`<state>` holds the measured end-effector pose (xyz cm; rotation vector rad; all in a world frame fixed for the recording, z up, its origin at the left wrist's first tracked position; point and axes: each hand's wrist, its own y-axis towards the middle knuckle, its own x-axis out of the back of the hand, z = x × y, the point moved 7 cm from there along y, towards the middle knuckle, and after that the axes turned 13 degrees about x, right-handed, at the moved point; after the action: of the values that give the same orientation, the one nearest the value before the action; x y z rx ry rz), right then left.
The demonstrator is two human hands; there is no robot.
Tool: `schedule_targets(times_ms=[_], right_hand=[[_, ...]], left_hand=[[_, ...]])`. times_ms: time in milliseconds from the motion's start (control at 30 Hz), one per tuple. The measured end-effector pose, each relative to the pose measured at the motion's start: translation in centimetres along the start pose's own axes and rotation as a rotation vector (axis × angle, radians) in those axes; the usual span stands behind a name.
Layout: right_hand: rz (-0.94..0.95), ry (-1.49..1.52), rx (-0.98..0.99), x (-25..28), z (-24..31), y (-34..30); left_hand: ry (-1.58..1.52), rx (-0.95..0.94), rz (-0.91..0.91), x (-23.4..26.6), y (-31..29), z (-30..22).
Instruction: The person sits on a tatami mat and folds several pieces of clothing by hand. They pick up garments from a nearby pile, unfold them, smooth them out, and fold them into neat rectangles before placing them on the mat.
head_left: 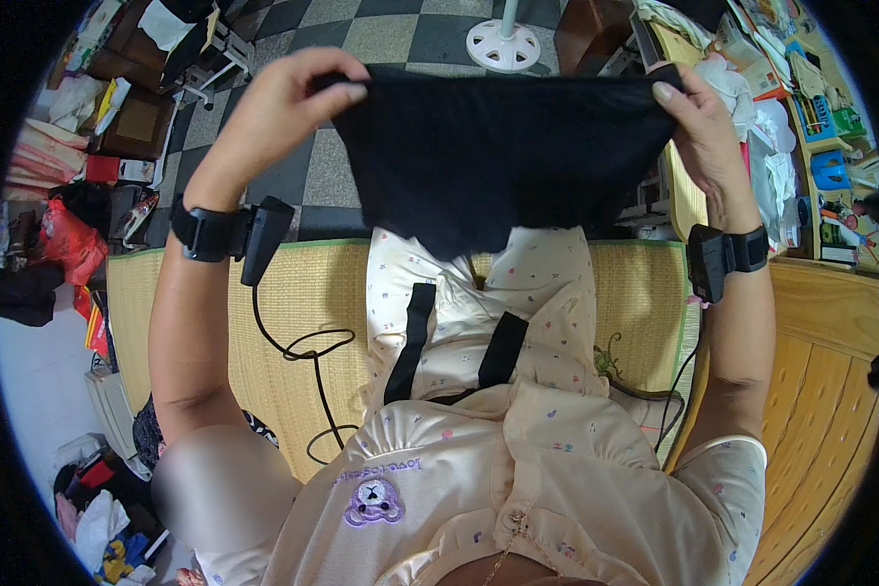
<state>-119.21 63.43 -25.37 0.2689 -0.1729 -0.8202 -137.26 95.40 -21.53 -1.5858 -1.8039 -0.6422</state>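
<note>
A pair of black underpants (508, 156) is stretched out flat in the air above my knees, its waistband running level along the top. My left hand (313, 93) pinches the left end of the waistband between thumb and fingers. At the other end, my right hand (698, 122) grips the right corner, thumb on the near face. The cloth hangs down toward my lap, its lowest point near the middle. Both wrists wear black strapped devices, the left one (230, 234) with a cable trailing from it.
I sit on a woven straw mat (293, 293) with a looped black cable (317, 342) at my left. A white stand base (503, 46) is on the checkered floor ahead. A red plastic bag (71, 239) lies left; a wooden panel (811, 410) and cluttered shelves (816, 127) are right.
</note>
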Motion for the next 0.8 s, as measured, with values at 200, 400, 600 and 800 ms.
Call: schedule_targets(times_ms=[200,400,600,800], right_hand=[[0.074,-0.291,0.092,1.6,3.9,-2.9],[0.352,-0.283,-0.293,-2.4,-2.8,-10.4],[0.862,-0.301,-0.493,-5.4,-6.5,-15.2],[0.373,-0.392,-0.282,-2.4,-11.3,-8.6]], left_hand=[[0.088,-0.117,-0.240,2.7,-4.8,-2.0],[0.073,0.208,0.137,-7.1,-10.2,3.1],[-0.060,0.432,0.691,-15.1,-14.8,7.3],[-0.385,0.564,0.111,-13.9,-7.6,14.2]])
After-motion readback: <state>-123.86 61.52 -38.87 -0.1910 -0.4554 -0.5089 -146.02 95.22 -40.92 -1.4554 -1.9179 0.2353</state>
